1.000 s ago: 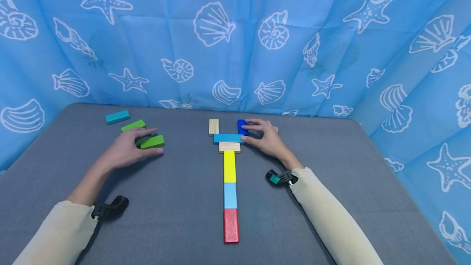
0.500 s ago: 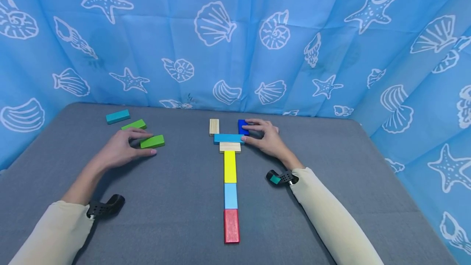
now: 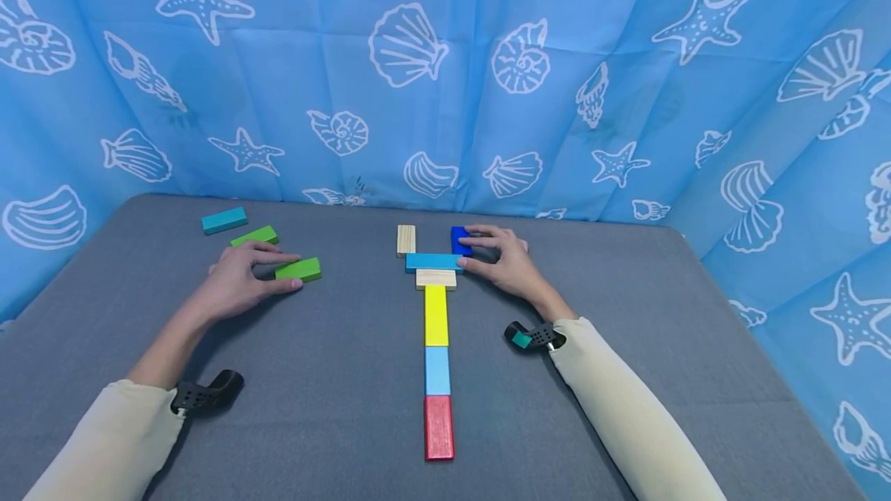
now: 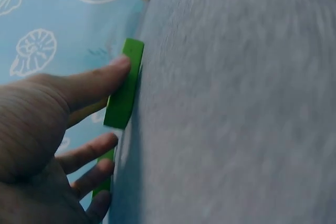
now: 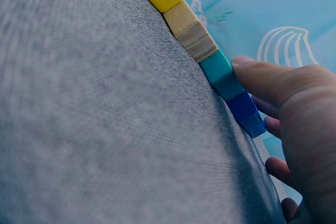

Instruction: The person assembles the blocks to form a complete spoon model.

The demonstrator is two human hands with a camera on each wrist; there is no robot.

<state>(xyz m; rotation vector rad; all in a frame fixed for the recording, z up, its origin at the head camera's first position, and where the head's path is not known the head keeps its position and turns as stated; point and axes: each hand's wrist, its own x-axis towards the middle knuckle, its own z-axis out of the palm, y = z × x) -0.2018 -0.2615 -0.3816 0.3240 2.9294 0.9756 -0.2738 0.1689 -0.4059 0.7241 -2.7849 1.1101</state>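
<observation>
Between thumb and index finger, my left hand point(image 3: 240, 277) pinches a green block point(image 3: 299, 269) at the left of the table. In the left wrist view the thumb lies along the near face of this green block point(image 4: 125, 90). A second green block point(image 3: 255, 236) lies just beyond that hand's fingers. My right hand point(image 3: 506, 260) rests at the far end of the block figure, its thumb at the right end of a teal-blue block point(image 3: 431, 262). Its fingertips touch the side of a dark blue block point(image 3: 460, 240), as the right wrist view also shows.
A plain wooden block point(image 3: 406, 241) stands off the teal-blue block's left end. Below runs a column: another wooden block point(image 3: 435, 278), then yellow point(image 3: 436, 315), light blue point(image 3: 437, 370) and red point(image 3: 439, 427) blocks. A teal block point(image 3: 224, 220) lies far left. A shell-patterned curtain point(image 3: 445, 99) hangs behind.
The left hand drew back slightly, then came right again, and the nearer green block has shifted a little right with it. The right hand and the block figure have stayed put.
</observation>
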